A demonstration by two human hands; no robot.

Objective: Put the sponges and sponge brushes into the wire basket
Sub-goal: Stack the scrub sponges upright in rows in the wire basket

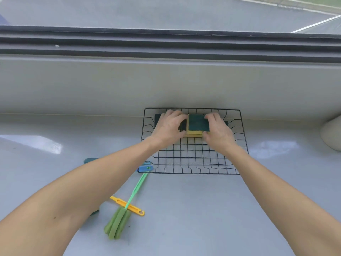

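Now your left hand [170, 126] and right hand [216, 130] both grip a yellow-green sponge [197, 124] inside the wire basket [191, 169]; the green sponge brush [120, 220] lies outside it.

A pale grey glossy desk [184, 209] fills the lower view, with bright patches of reflected daylight left and right. Behind the desk rises a plain off-white ledge [166, 84]. Above the ledge runs a dark grey window frame [166, 43] with several parallel rails. Beyond the frame, the window [147, 12] shows grey pavement outdoors. A rounded white object [332, 133] sits at the desk's right edge.
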